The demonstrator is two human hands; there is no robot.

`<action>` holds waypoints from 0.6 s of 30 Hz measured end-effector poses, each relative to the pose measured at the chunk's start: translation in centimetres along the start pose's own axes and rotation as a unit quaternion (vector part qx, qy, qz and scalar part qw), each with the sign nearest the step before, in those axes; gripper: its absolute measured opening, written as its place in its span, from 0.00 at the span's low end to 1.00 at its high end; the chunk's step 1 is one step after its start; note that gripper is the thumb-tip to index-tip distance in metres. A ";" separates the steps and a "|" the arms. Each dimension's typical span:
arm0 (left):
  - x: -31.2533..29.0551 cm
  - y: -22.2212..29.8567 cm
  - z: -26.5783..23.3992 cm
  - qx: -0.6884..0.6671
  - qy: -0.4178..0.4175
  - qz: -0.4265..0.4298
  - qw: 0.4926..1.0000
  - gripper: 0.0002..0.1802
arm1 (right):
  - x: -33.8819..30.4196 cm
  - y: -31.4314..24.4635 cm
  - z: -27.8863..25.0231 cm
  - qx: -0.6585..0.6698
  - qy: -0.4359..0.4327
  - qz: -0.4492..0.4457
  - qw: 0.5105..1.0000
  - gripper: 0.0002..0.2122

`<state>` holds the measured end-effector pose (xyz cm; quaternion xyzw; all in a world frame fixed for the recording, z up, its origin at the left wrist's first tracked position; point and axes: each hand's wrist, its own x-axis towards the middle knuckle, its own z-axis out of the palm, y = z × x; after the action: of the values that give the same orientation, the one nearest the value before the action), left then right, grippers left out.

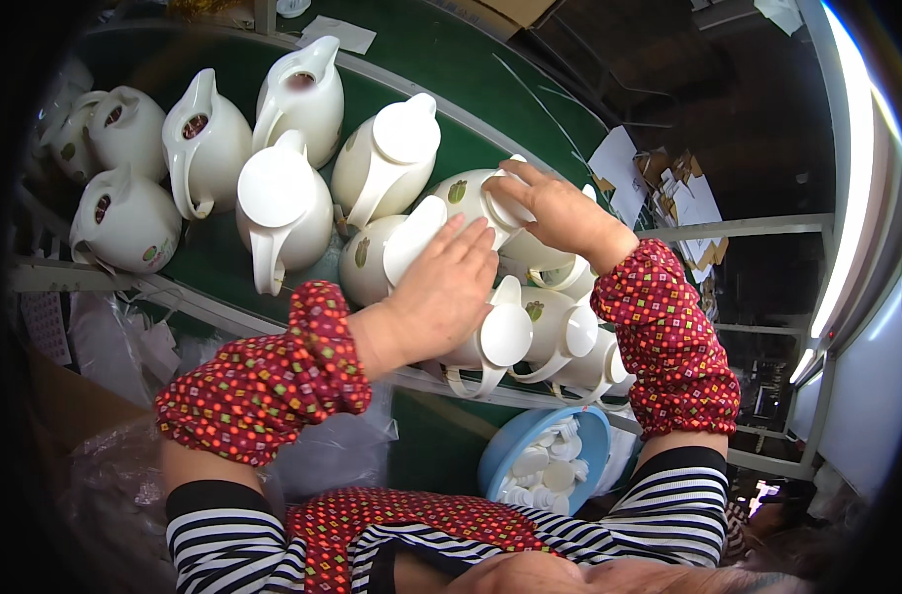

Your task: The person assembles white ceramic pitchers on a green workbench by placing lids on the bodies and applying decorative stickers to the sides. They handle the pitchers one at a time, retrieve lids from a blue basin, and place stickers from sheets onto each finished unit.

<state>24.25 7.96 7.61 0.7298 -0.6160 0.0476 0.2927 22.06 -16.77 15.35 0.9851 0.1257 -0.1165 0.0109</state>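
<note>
My left hand (445, 290) lies flat, fingers stretched out, over a white jug (365, 262) with a round white lid (408, 244). The palm hides part of the jugs beneath it. My right hand (567, 216) is bent over the white lid (508, 206) of another cream jug with a green leaf mark (458, 191); its fingers curl onto the lid, and its underside is hidden. Nearer me stand several lidded jugs, among them one with a curved handle (501, 337).
Jugs with uncovered mouths (205, 148) stand at the left on the green surface (208, 252). A lidded jug (278, 203) stands beside them. Below the edge, a blue basin (492, 450) holds several white lids (545, 465). Clear plastic bags (342, 445) hang left of it. Papers lie far right.
</note>
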 end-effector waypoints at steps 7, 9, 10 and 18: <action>0.5 0.3 3.4 0.115 -0.049 0.012 0.992 0.32 | 1.3 -1.7 -2.2 -0.049 -0.069 0.221 0.972 0.39; 0.6 0.4 3.1 0.122 -0.065 0.023 0.990 0.29 | 0.5 -1.1 -1.3 -0.032 0.000 0.069 0.997 0.41; 0.6 0.4 2.9 0.136 -0.074 0.030 0.987 0.28 | 0.7 -0.9 -0.8 -0.032 -0.042 0.083 0.995 0.41; 0.3 0.2 3.1 0.149 -0.079 0.051 0.984 0.24 | 1.6 -0.9 -1.9 -0.040 -0.102 0.085 0.990 0.41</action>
<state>23.18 6.15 5.25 0.7346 -0.6595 0.0953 0.1282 23.76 -15.38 16.81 0.9740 0.0442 -0.2100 0.0732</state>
